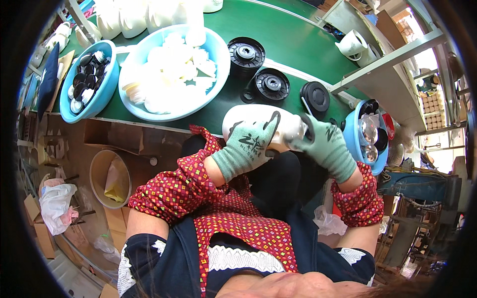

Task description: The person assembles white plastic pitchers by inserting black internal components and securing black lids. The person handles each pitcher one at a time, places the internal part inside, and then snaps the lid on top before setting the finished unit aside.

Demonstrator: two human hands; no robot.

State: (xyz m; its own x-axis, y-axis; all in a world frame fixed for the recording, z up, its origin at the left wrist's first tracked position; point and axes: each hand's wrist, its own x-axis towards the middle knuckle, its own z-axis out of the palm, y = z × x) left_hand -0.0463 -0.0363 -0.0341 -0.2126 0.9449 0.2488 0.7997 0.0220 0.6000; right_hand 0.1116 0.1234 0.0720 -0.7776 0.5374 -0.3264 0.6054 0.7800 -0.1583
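Observation:
Both my hands wear green knit gloves with dark markings. My left hand (248, 146) is wrapped round a smooth white jug-like body (239, 114), lying on its side at the near edge of the green table. At the right end of this body, the fingers of my right hand (328, 144) close on a shiny, see-through rounded piece (295, 130). The piece touches or sits in the end of the body; I cannot tell which. My right fingertips are partly hidden. Just beyond my hands lie round black ribbed parts (272, 84) and a black disc-shaped lid (315, 97).
A large blue basin (224, 64) holds white plastic parts; a smaller blue basin (115, 69) holds black and white caps. At right, another blue basin (354, 144) has clear domes. White jugs (131, 20) stand at the back left. A metal post (387, 62) slants at right. A bin (94, 174) stands below left.

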